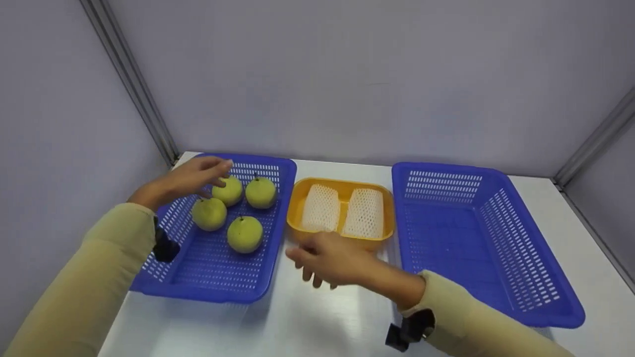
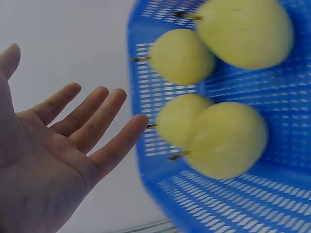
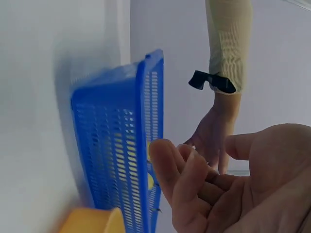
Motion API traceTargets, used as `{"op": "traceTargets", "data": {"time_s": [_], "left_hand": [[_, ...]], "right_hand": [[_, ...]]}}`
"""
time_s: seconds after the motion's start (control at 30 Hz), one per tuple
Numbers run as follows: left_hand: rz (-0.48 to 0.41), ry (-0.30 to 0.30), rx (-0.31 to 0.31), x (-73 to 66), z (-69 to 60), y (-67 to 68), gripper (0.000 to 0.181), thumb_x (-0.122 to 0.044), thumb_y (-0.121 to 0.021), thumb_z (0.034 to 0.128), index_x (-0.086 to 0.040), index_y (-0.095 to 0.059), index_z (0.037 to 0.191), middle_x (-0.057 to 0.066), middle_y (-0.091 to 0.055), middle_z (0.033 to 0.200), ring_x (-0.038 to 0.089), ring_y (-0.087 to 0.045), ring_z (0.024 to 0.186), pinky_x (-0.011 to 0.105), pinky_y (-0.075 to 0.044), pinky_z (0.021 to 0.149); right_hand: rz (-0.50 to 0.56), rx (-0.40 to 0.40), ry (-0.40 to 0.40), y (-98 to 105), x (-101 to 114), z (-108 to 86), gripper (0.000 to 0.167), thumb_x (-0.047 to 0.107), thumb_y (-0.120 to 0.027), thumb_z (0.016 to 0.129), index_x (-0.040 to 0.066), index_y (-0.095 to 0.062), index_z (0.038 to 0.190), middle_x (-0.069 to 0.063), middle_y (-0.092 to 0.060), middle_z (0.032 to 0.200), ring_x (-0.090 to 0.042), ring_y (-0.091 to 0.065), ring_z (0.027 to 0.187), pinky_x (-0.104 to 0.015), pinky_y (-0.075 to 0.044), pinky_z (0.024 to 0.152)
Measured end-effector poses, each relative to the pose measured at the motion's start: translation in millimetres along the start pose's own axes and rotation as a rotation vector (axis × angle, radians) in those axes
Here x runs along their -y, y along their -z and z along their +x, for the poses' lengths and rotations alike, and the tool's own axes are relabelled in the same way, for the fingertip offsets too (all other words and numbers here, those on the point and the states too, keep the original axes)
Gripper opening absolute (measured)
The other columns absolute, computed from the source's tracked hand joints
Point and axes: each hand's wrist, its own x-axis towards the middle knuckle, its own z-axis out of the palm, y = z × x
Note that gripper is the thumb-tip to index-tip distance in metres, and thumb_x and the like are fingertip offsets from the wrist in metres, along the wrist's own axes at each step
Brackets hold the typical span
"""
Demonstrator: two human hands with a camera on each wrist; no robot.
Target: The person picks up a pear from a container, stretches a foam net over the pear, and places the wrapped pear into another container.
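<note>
Four yellow-green pears, one of them (image 1: 245,234) nearest the front, lie in the left blue basket (image 1: 218,299). Over that basket's back left part hovers the left hand (image 1: 191,179), fingers loosely extended and holding nothing; the left wrist view shows its palm (image 2: 48,160) beside the pears (image 2: 228,141). The right hand (image 1: 332,259) hangs empty in front of a yellow tray (image 1: 342,184), its fingers relaxed and slightly bent, as the right wrist view also shows (image 3: 233,184). Two white foam net sleeves (image 1: 321,208) (image 1: 364,213) lie side by side in the tray.
A second blue basket (image 1: 461,238), with nothing in it, stands to the right of the yellow tray. Behind the white table (image 1: 307,322) rises a grey wall, with metal posts at both corners. Each wrist wears a black camera.
</note>
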Motion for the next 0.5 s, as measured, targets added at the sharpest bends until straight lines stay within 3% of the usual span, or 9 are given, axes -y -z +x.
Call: {"op": "traceTargets", "data": {"time_s": [0.13,0.23,0.37,0.5], "left_hand": [[-0.007,0.025,0.065,22.9,-8.0,-19.1,0.075,-0.050,-0.050,0.1052,0.000,-0.028,0.157,0.029,-0.034,0.157,0.048,-0.039,0.140,0.059,-0.047,0.104],[0.004,0.046,0.079,33.2,-9.6,-31.4,0.081,-0.051,-0.058,0.1013,-0.004,-0.026,0.159,0.027,-0.032,0.159,0.048,-0.037,0.142,0.058,-0.046,0.105],[0.031,0.098,0.127,41.3,-7.9,-45.1,0.095,-0.050,-0.069,0.0949,-0.006,-0.018,0.162,0.027,-0.023,0.163,0.049,-0.030,0.146,0.059,-0.041,0.110],[0.068,0.143,0.173,43.0,-3.4,-50.3,0.101,-0.044,-0.076,0.0907,-0.006,-0.016,0.162,0.029,-0.017,0.164,0.051,-0.024,0.147,0.063,-0.038,0.111]], "right_hand": [[0.169,0.071,-0.005,-38.7,-12.7,6.6,0.042,0.044,-0.051,0.106,0.010,-0.069,0.091,-0.003,-0.072,0.073,-0.019,-0.069,0.062,-0.030,-0.054,0.046],[0.260,0.061,-0.015,-61.3,-20.4,13.1,0.042,0.045,-0.050,0.106,0.010,-0.069,0.091,-0.003,-0.072,0.074,-0.017,-0.068,0.061,-0.027,-0.050,0.044],[0.388,0.028,-0.045,-82.1,-26.6,19.2,0.040,0.040,-0.051,0.107,0.007,-0.068,0.092,-0.004,-0.072,0.074,-0.014,-0.065,0.060,-0.025,-0.044,0.042],[0.499,0.002,-0.074,-91.8,-28.3,22.9,0.039,0.034,-0.053,0.107,0.002,-0.067,0.091,-0.004,-0.070,0.072,-0.013,-0.062,0.058,-0.023,-0.037,0.040]]}}
